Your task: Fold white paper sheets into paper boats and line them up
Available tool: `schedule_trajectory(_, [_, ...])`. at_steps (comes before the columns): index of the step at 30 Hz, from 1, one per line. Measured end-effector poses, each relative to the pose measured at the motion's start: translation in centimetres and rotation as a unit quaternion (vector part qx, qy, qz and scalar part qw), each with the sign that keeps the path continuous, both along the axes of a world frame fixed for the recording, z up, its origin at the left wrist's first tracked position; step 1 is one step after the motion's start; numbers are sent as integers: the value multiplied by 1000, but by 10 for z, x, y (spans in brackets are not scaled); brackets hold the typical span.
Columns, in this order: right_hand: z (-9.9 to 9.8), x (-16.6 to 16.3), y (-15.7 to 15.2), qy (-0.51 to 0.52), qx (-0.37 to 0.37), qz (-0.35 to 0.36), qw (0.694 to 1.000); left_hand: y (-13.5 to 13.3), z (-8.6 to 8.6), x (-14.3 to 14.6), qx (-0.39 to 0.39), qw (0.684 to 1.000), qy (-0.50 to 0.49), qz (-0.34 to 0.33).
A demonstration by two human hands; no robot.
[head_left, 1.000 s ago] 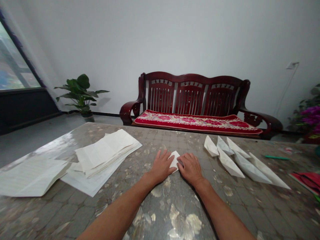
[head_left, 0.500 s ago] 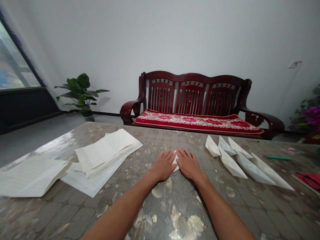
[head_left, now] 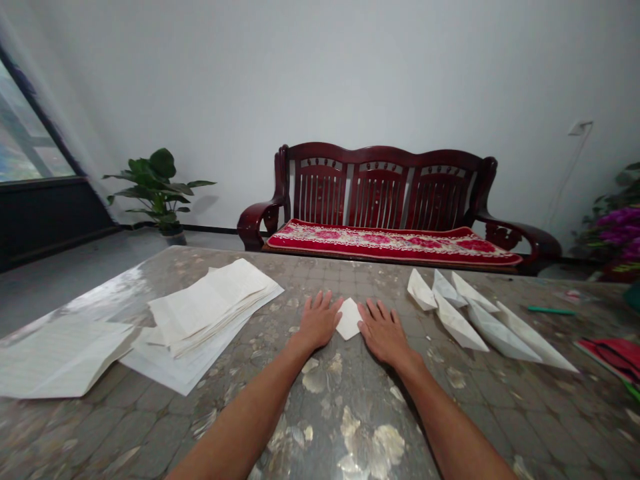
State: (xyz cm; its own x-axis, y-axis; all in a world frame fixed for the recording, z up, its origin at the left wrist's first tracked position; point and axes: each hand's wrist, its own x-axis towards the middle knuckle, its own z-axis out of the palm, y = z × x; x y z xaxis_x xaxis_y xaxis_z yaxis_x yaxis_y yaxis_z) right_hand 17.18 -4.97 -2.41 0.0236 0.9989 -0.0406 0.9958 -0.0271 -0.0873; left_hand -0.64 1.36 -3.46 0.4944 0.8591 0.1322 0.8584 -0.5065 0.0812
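A small folded piece of white paper (head_left: 349, 319) lies flat on the patterned table (head_left: 320, 407), its top coming to a point. My left hand (head_left: 319, 323) rests palm down at its left edge, fingers stretched out and a little apart. On the other side my right hand (head_left: 384, 331) also lies flat, fingers spread, touching or very near the right edge. Neither hand grips anything. To the right sit several folded paper boats (head_left: 461, 323) in a cluster.
At the left lies a stack of paper sheets (head_left: 213, 300), with more loose paper (head_left: 55, 357) beside it. A green pen (head_left: 551, 311) and a red item (head_left: 613, 357) are at the right. Behind the table stands a wooden bench (head_left: 380, 193); a potted plant (head_left: 157, 190) is at back left.
My hands have slid apart, left hand leftward and right hand rightward, uncovering most of the folded paper between them. The camera view has shifted slightly.
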Motion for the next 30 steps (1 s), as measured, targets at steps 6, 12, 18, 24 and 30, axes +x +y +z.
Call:
schedule_trajectory(6, [0,8,-7,18,37,47,998,2,6,-4,-25,1000,-8,17])
schedule_trajectory(12, [-4,15,-5,82,85,134,984,6,2,-8,-33,998,-56,6])
schedule_trajectory(18, [-5,11,-3,73,196,197,958,14,-3,-11,-54,989,-139,-3])
schedule_trajectory(24, [-3,5,-2,48,212,224,950,14,-3,-14,-38,981,-190,-3])
schedule_trajectory(30, [-8,8,1,80,217,189,954,9,5,-16,-33,970,-234,-58])
